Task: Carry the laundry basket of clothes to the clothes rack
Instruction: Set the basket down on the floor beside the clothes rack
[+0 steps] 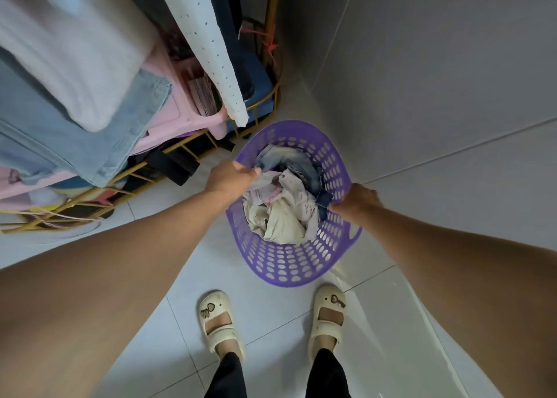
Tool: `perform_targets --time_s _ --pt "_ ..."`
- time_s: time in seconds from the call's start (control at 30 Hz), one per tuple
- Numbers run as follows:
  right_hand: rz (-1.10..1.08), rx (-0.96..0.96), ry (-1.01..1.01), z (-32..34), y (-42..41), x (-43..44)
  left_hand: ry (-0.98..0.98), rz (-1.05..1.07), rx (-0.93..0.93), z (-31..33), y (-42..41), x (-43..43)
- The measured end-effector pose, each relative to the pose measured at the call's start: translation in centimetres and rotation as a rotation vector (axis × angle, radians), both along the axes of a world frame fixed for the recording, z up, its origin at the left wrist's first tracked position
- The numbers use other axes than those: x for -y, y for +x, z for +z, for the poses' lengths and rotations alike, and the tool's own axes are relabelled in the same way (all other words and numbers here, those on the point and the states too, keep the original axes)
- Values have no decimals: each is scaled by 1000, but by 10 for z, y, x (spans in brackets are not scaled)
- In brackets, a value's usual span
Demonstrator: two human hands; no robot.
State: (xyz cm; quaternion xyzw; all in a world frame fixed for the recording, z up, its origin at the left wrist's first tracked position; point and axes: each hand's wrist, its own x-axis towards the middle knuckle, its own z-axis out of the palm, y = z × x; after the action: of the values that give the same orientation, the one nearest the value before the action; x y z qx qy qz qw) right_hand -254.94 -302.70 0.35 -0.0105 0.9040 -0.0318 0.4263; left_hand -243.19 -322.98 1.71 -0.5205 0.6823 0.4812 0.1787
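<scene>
A purple perforated laundry basket (pixel 289 262) sits low in front of my feet, filled with crumpled clothes (pixel 283 213) in beige, pink and denim. My left hand (pixel 230 177) grips the basket's left rim, and my right hand (pixel 355 201) grips its right rim. The clothes rack (pixel 168 153), a gold metal frame, stands just left of and behind the basket. Hanging garments on it, grey, denim, pink and white with dots, fill the upper left.
A grey tiled wall (pixel 437 65) rises close behind and to the right of the basket. My feet in cream sandals (pixel 220 319) stand on the white tiled floor (pixel 271 316). Dark items lie on the rack's bottom shelf.
</scene>
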Motion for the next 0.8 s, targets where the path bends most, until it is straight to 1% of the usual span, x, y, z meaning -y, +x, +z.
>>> perform_targets --time_s 0.17,0.3,0.37,0.57,0.6,0.7,0.8 --pt "-3 -54 -4 -15 -14 12 -27 13 -37 -18 -15 8" --pt "-74 -105 -3 -23 -26 23 -49 46 -67 -26 -29 12" --pt "-77 -134 9 -27 -30 27 -49 55 -78 -28 -34 14" --pt "-62 -160 22 -30 -43 30 -70 -8 -105 -31 -47 18" --pt "-59 -156 26 -29 -44 30 -73 -21 -89 -33 -47 19" --pt "-32 -150 32 -26 -47 27 -102 -77 35 -32 -45 20" --pt "70 -98 65 -20 -45 25 -140 -123 91 -30 -43 17"
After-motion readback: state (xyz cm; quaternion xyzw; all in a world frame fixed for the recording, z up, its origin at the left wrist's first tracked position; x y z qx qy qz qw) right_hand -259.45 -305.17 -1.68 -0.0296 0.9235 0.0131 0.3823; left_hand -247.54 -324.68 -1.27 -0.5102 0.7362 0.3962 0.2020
